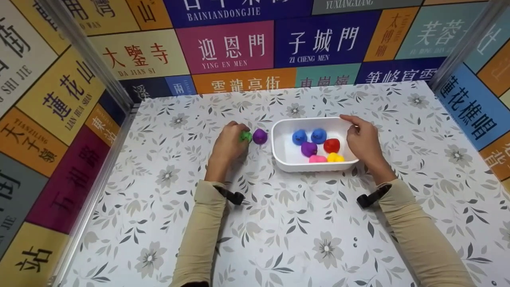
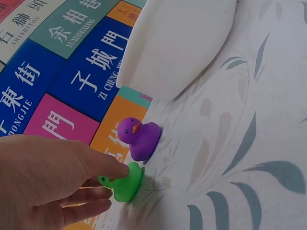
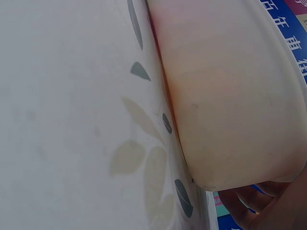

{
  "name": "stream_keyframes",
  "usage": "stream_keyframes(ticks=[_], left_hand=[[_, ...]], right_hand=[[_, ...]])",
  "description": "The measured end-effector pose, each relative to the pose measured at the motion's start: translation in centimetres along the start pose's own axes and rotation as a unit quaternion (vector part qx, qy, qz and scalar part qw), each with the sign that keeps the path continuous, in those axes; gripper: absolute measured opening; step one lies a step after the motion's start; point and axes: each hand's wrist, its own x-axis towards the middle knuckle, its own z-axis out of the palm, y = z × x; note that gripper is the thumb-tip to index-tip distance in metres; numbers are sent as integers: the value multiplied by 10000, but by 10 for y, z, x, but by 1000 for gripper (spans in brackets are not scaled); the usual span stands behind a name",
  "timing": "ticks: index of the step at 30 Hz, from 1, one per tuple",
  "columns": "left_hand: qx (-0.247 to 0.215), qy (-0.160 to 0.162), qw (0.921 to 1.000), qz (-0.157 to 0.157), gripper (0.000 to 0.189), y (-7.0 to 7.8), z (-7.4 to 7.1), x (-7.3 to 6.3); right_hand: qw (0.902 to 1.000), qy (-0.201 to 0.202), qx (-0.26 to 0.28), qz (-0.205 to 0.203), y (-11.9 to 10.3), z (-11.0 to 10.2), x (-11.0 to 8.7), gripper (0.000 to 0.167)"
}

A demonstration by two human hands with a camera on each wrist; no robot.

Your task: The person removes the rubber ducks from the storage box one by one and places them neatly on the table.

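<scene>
My left hand (image 1: pixel 229 143) pinches a green rubber duck (image 2: pixel 127 184) between thumb and fingers, low at the tabletop. Right beside it, toward the tub, a purple rubber duck (image 1: pixel 260 136) stands upright; its face shows in the left wrist view. With my right hand (image 1: pixel 365 140) I grip the right end of a white plastic tub (image 1: pixel 297 167), the index finger lying along the rim. Inside the tub are two blue ducks (image 1: pixel 318 136), a purple duck (image 1: pixel 308 149), a red one (image 1: pixel 331 145), and pink (image 1: pixel 317 159) and yellow ones (image 1: pixel 335 157) partly hidden by the front wall.
A white cloth with grey flowers and leaves covers the table (image 1: pixel 279 223). Printed panels with large characters (image 1: pixel 231 46) stand along the back and both sides. Each wrist wears a small black camera (image 1: pixel 238 198) on a strap.
</scene>
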Motion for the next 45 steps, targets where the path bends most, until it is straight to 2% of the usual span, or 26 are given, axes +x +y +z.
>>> stream_keyframes(ticks=[4,8,13,18,20,29,34,45], left_hand=[[202,-17,9998,-40,35,3,-1,-1],[414,17,9991,64,41,9,-5,0],[421,117,9989,188,43,22,-11,0],[417,74,9988,258,38,37,-13,-1],[417,109,9984,379,36,42,-13,-1],[388,365,9927,1086,34,63,-2,-4],[411,298,9883,1436,32,73,7,-5],[406,33,9867,1573,31,83,16,-6]], right_hand=[[10000,3,-5,6,-1,0,0,53],[10000,-8,-15,35,-1,0,0,53],[10000,50,-45,-27,-1,0,0,52],[10000,56,-63,-41,0,-1,0,52],[10000,47,-66,-19,0,-1,0,52],[10000,64,-38,-29,1,0,1,52],[9999,110,47,-120,2,1,2,52],[9998,167,-90,-64,0,0,1,52]])
